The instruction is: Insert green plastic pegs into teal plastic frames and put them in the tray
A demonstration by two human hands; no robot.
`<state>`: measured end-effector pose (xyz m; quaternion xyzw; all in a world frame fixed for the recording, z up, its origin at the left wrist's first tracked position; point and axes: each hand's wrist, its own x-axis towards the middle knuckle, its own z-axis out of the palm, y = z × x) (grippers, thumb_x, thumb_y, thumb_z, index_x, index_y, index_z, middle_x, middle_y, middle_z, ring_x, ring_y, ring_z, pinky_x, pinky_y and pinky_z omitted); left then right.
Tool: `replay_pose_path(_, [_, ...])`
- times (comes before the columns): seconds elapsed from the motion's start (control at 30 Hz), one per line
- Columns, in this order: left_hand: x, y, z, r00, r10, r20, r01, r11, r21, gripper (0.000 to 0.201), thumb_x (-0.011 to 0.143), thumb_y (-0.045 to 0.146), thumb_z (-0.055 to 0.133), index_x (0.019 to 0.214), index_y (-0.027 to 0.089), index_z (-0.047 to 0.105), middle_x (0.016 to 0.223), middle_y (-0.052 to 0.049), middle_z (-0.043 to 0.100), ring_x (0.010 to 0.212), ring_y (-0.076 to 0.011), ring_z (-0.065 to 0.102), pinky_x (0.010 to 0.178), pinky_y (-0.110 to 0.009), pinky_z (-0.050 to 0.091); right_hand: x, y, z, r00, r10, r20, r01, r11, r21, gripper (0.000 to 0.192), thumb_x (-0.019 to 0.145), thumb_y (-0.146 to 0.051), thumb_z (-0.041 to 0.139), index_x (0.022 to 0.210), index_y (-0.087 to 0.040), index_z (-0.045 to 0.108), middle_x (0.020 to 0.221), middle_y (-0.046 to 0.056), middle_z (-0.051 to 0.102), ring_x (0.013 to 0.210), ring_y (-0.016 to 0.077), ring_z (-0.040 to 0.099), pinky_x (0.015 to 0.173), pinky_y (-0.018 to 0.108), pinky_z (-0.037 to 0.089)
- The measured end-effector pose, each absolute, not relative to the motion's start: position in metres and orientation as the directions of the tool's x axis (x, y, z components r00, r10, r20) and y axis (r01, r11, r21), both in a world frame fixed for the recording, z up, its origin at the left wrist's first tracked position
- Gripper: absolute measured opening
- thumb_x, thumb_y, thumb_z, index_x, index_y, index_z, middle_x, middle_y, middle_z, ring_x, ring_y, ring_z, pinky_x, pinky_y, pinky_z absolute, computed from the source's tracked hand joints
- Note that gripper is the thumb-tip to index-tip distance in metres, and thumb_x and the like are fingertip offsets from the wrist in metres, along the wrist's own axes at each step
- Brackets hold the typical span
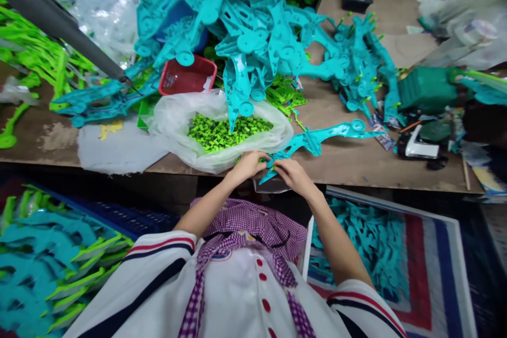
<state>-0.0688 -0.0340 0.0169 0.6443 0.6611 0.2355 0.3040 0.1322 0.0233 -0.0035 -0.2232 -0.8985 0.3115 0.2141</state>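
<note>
Both hands meet at the near edge of the brown table point(356, 163). My left hand point(247, 165) and my right hand point(295, 175) pinch the near end of a long teal plastic part point(317, 140), whose far end reaches right across the table. A small green piece shows between my fingers. Just beyond my left hand lies a clear plastic bag point(174, 116) filled with small bright green pegs point(225, 131).
A big heap of teal plastic parts point(245, 26) fills the table's middle, with a red basket point(186, 76) beside it. Green parts point(35, 53) lie at left. A striped sack of teal parts point(368, 237) stands at my right, and a crate of teal and green parts point(43, 253) at my left.
</note>
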Motion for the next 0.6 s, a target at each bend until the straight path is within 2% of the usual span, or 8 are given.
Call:
replay_pose_path(0.07, [-0.069, -0.034, 0.017, 0.006, 0.996, -0.094, 0.703, 0.063, 0.709, 0.031, 0.078, 0.014, 0.060, 0.104, 0.020, 0.076, 0.094, -0.006, 0.076, 0.083, -0.0210, 0.067, 0.084, -0.030, 0.050, 0.134, 0.023, -0.006, -0.810, 0.528, 0.253, 0.242, 0.695, -0.677, 0.025, 0.097, -0.037, 0.046, 0.109, -0.025, 0.064, 0.105, 0.008, 0.070, 0.099, 0.0244, 0.063, 0.090, 0.041, 0.047])
replay_pose_path(0.13, [-0.070, -0.034, 0.017, 0.002, 0.996, -0.090, 0.692, 0.063, 0.719, 0.031, 0.078, 0.014, 0.061, 0.103, 0.020, 0.077, 0.092, -0.006, 0.076, 0.082, -0.0209, 0.067, 0.083, -0.031, 0.049, 0.137, 0.022, -0.011, -0.781, 0.571, 0.255, 0.224, 0.637, -0.738, 0.025, 0.096, -0.039, 0.048, 0.107, -0.024, 0.065, 0.106, 0.008, 0.070, 0.100, 0.0237, 0.063, 0.091, 0.041, 0.048])
replay_pose_path(0.23, [-0.070, -0.034, 0.017, 0.007, 0.996, -0.092, 0.667, 0.064, 0.742, 0.029, 0.077, 0.015, 0.061, 0.101, 0.020, 0.077, 0.093, -0.007, 0.076, 0.082, -0.0216, 0.067, 0.083, -0.032, 0.049, 0.142, 0.024, -0.016, -0.681, 0.706, 0.197, 0.204, 0.440, -0.875, 0.028, 0.093, -0.044, 0.052, 0.107, -0.022, 0.063, 0.103, 0.007, 0.070, 0.096, 0.0220, 0.066, 0.087, 0.039, 0.052])
replay_pose_path(0.33, [-0.069, -0.033, 0.018, -0.005, 0.996, -0.089, 0.663, 0.070, 0.745, 0.029, 0.077, 0.016, 0.062, 0.100, 0.021, 0.078, 0.096, -0.007, 0.076, 0.083, -0.0221, 0.066, 0.083, -0.033, 0.048, 0.144, 0.030, -0.014, -0.666, 0.736, 0.121, 0.161, 0.300, -0.940, 0.032, 0.089, -0.048, 0.057, 0.105, -0.021, 0.063, 0.099, 0.006, 0.070, 0.092, 0.0208, 0.067, 0.084, 0.037, 0.054])
replay_pose_path(0.43, [-0.067, -0.033, 0.019, -0.026, 0.994, -0.102, 0.667, 0.093, 0.739, 0.029, 0.076, 0.016, 0.062, 0.100, 0.022, 0.078, 0.093, -0.006, 0.076, 0.078, -0.0200, 0.065, 0.078, -0.030, 0.048, 0.144, 0.036, -0.006, -0.726, 0.681, 0.101, 0.171, 0.321, -0.932, 0.031, 0.088, -0.047, 0.060, 0.103, -0.021, 0.065, 0.096, 0.005, 0.071, 0.088, 0.0202, 0.067, 0.082, 0.036, 0.054])
replay_pose_path(0.6, [-0.065, -0.034, 0.022, -0.045, 0.991, -0.126, 0.670, 0.124, 0.732, 0.031, 0.076, 0.016, 0.061, 0.101, 0.021, 0.078, 0.080, -0.005, 0.075, 0.070, -0.0180, 0.063, 0.071, -0.028, 0.046, 0.142, 0.039, 0.006, -0.777, 0.614, 0.134, 0.232, 0.478, -0.847, 0.028, 0.089, -0.045, 0.058, 0.101, -0.022, 0.068, 0.094, 0.005, 0.072, 0.078, 0.0191, 0.066, 0.075, 0.034, 0.054])
